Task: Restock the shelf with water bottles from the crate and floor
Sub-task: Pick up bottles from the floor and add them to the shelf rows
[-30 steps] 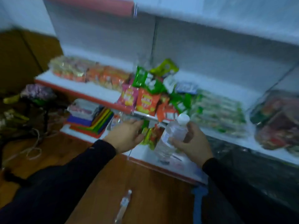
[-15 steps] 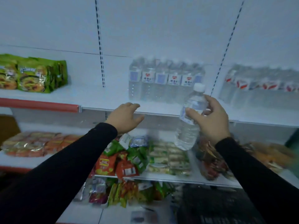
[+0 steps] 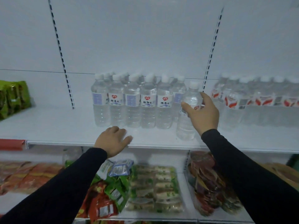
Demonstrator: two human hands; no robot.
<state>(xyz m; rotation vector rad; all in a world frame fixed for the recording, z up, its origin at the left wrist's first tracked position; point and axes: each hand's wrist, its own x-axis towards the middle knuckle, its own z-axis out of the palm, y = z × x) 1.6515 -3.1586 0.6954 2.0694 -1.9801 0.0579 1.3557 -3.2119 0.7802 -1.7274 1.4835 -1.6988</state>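
Your right hand [image 3: 203,113] wraps a water bottle [image 3: 188,113] standing on the shelf [image 3: 64,126], just right of the bottle row [image 3: 137,102]. Left hand [image 3: 113,141] loose, fingers spread, over the shelf's near edge.

Top shelf [image 3: 64,126]: row of bottles [image 3: 132,102] at the back.
New bottle [image 3: 187,113]: stands just right of the row, nearer the front.
More bottles [image 3: 258,101]: farther right.
Snack packs [image 3: 153,189]: on the shelf below.
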